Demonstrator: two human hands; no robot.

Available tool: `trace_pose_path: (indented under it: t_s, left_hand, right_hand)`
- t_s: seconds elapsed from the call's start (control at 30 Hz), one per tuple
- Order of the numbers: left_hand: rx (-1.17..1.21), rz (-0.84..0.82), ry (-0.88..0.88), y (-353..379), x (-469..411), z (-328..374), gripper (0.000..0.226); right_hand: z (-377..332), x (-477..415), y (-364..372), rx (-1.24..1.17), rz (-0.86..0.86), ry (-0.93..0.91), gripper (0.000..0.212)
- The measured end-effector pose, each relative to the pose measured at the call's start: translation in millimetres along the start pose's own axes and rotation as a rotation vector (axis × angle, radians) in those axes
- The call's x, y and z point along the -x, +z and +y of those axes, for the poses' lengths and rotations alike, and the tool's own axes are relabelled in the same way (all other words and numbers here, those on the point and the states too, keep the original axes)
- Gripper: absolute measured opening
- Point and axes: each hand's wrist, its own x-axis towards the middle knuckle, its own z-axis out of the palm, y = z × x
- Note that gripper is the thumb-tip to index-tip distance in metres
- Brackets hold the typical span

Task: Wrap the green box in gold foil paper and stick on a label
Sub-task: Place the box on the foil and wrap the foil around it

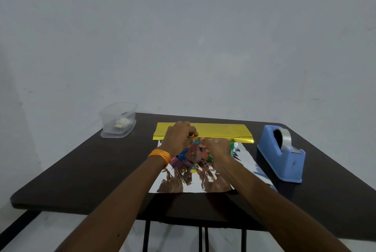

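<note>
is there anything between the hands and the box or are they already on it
Nothing visible stands between. The left hand and right hand are already at the green box, pinching the gold foil paper along its folded edge over it.

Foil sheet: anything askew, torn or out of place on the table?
Nothing stands out. The foil sheet lies flat, silver side up, its far edge folded over gold, both hands pinching the fold above the green box. Tape dispenser and plastic tub stand upright, apart from the foil.
</note>
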Motion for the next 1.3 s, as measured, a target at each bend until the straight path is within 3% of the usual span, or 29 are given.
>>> trace_pose_path:
  t_s: [0.2,0.4,0.6,0.8,0.97,1.2,1.3]
  left_hand:
    - [-0.016,-0.007,-0.002,-0.9,-1.0,0.3,0.023]
    - [-0.013,-0.008,0.001,-0.7,-1.3,0.4,0.022]
    - [-0.004,-0.021,0.015,-1.4,-2.1,-2.2,0.021]
    - [-0.015,-0.025,0.016,-2.9,-2.1,-0.5,0.021]
    - [-0.025,-0.017,0.011,-2.6,-1.9,0.4,0.022]
    - [-0.099,-0.020,-0.007,-2.8,1.8,5.6,0.028]
    - [-0.172,0.017,-0.012,2.2,5.7,11.2,0.036]
  right_hand:
    - [2.4,-0.9,3.7,0.056,0.097,-0.010,0.032]
    - [2.5,-1.8,0.3,0.095,0.057,-0.018,0.031]
    - [6.4,-5.4,-19.8,0.426,0.026,0.023,0.049]
    - [5.8,-18.4,-31.7,0.797,0.020,-0.100,0.037]
    - [1.9,-6.6,-36.1,0.819,0.064,-0.178,0.052]
    - [1.4,0.8,-47.4,0.982,0.010,-0.286,0.021]
    - [0.4,5.7,-64.5,0.951,-0.018,-0.328,0.026]
